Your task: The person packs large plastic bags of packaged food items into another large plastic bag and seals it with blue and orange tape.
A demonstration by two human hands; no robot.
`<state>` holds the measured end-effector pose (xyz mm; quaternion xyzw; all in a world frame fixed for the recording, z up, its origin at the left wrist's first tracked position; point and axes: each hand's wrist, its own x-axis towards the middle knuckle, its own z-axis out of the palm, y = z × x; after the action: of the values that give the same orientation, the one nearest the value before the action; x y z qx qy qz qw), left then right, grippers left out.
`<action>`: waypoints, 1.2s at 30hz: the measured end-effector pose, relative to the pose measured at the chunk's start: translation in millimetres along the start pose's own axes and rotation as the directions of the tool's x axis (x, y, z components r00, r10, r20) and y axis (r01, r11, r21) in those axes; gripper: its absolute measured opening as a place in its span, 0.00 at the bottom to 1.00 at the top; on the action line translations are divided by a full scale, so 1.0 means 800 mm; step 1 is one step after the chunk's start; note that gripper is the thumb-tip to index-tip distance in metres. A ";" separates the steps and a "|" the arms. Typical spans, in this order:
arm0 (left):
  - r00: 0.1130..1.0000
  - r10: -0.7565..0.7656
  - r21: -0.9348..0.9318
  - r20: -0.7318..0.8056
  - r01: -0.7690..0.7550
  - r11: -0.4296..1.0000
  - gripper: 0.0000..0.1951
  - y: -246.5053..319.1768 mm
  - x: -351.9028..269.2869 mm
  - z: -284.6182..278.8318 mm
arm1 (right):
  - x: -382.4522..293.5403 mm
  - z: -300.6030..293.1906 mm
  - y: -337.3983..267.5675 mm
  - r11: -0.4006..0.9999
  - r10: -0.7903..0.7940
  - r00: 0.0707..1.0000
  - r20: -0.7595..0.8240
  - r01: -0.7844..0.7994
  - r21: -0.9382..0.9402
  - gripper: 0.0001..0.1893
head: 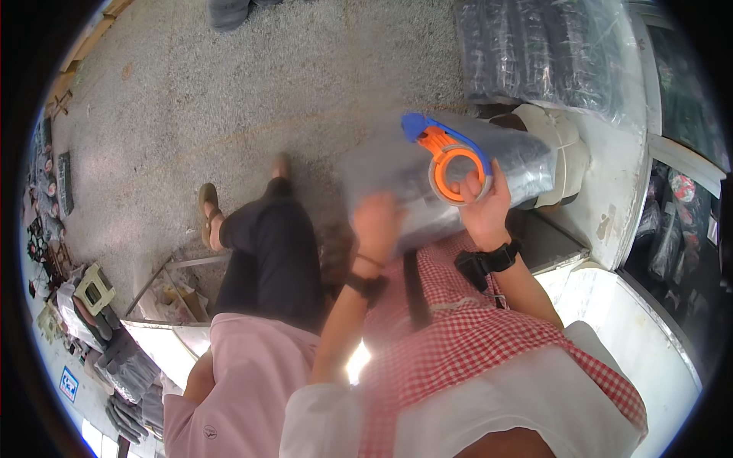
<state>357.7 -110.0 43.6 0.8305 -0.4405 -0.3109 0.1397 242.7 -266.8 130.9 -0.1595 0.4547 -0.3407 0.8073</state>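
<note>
My right hand (485, 214) is closed around the ring of an orange and blue tape dispenser (438, 145), its blue end pointing up and left. Beneath the dispenser lies a package wrapped in clear, shiny plastic (524, 166), close in front of my red checkered apron (487, 358). My left hand (378, 223) is at the near left part of this package, blurred; whether its fingers grip the plastic cannot be told. Dark bands are on both my wrists, with a small black device at the right one.
A person in a pink shirt (252, 378) and dark trousers is close on my left. Plastic-wrapped dark bundles (538, 54) lie at the upper right, above a cream tied bundle (564, 154). A metal-framed bin (197, 262) stands near the person. More wrapped goods line the far left.
</note>
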 end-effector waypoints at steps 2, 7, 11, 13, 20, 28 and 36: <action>0.967 -0.082 -0.335 0.241 0.162 0.928 0.20 -0.001 0.011 -0.016 | -0.008 0.016 0.003 1.000 0.012 0.987 -0.158 -0.013 -0.005 0.13; 0.851 -0.069 -0.845 0.521 0.503 -0.182 0.33 -0.023 0.041 0.005 | -0.023 -0.013 0.003 0.896 0.096 0.974 0.204 0.005 -0.444 0.19; 0.690 -0.048 -0.611 0.722 0.604 -0.511 0.34 -0.024 0.051 -0.012 | -0.046 -0.052 0.012 0.805 0.217 0.949 0.227 -0.043 -0.591 0.23; 0.669 -0.040 -0.613 0.742 0.654 -0.444 0.30 -0.031 0.052 -0.001 | -0.057 -0.052 0.014 0.743 0.296 0.946 0.135 -0.140 -0.654 0.23; 0.934 -0.224 -0.869 0.277 0.343 0.356 0.13 -0.080 0.091 0.083 | -0.087 -0.047 0.015 0.609 0.364 0.919 0.152 -0.111 -0.785 0.17; 0.982 -0.011 -0.379 0.187 0.083 0.922 0.10 -0.075 0.138 0.128 | -0.128 -0.034 -0.022 0.329 0.605 0.794 -0.057 -0.314 -0.891 0.16; 0.968 0.180 -0.054 0.177 -0.173 0.983 0.20 -0.031 0.145 0.085 | -0.115 -0.062 -0.022 0.332 0.763 0.626 -0.159 -0.591 -0.735 0.20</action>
<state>378.9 -187.8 -66.5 0.7535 -0.5176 -0.3798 0.1417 161.1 -212.5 171.9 -0.2972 0.4833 0.2609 0.7810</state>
